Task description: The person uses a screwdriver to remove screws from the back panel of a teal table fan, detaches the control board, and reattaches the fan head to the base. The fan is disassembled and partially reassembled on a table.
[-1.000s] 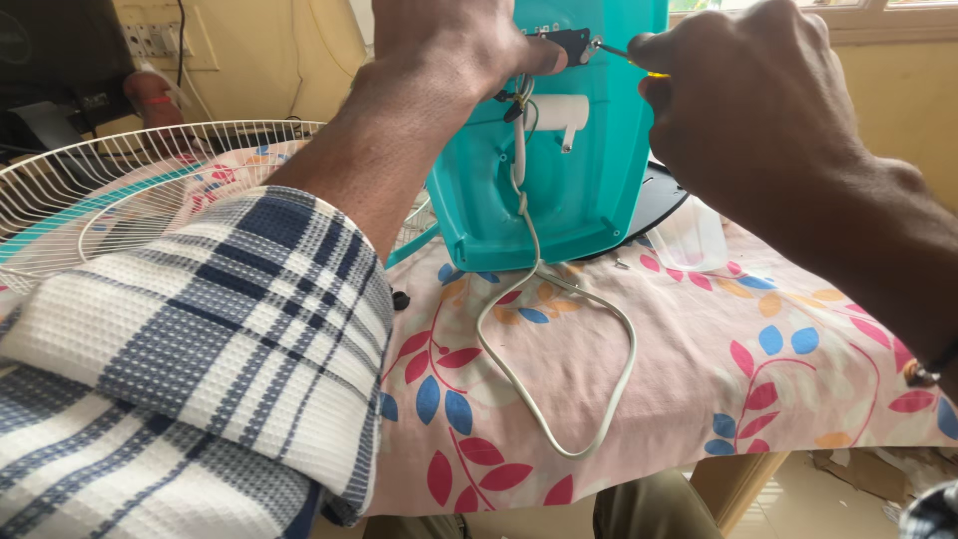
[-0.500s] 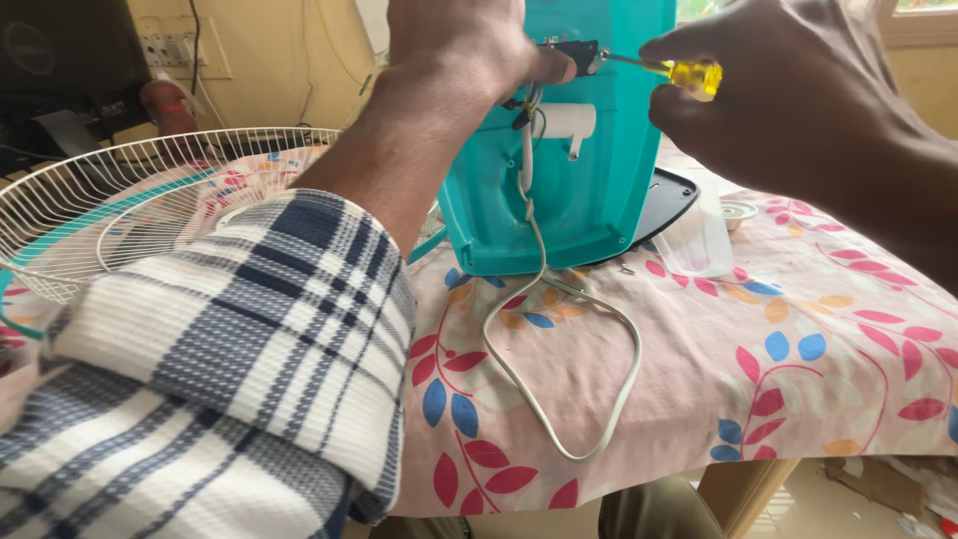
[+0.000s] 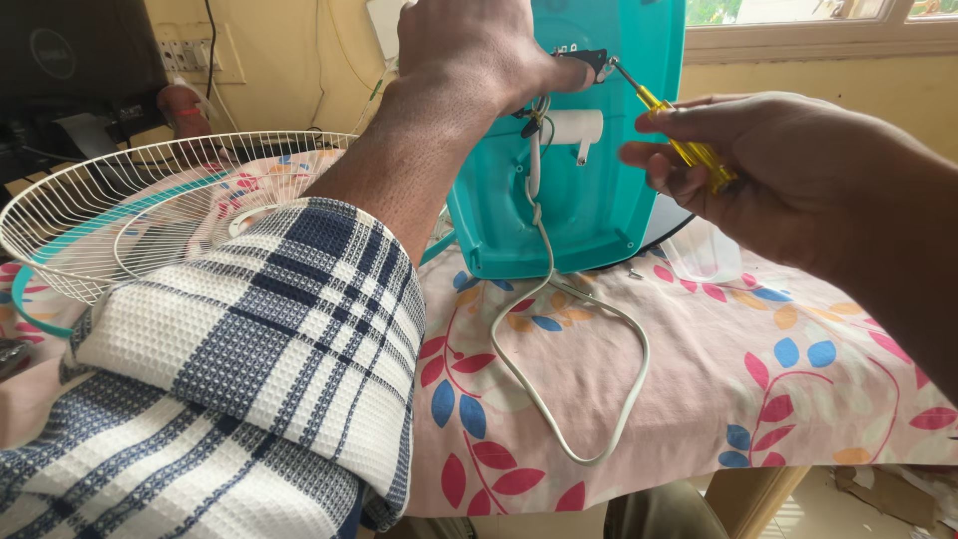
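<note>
A teal plastic fan base (image 3: 589,190) stands tilted on the flowered cloth. My left hand (image 3: 479,50) grips its upper part, the thumb pressing a small dark component (image 3: 589,62) against it. In my right hand (image 3: 768,175) is a yellow-handled screwdriver (image 3: 679,140); its tip rests at that dark component. A white cylindrical part (image 3: 577,128) sits just below. A grey-white cord (image 3: 569,349) runs down from the base and loops over the cloth.
A white wire fan guard (image 3: 130,220) with a teal rim lies at the left. The flowered tablecloth (image 3: 798,369) covers the table. Wall sockets (image 3: 190,55) and a dark monitor (image 3: 60,60) are behind. A window sill (image 3: 818,40) is at top right.
The view has pulled back and shifted. My right hand has drawn away to the right, so the screwdriver shaft and yellow handle now show, with the tip still at the dark component.
</note>
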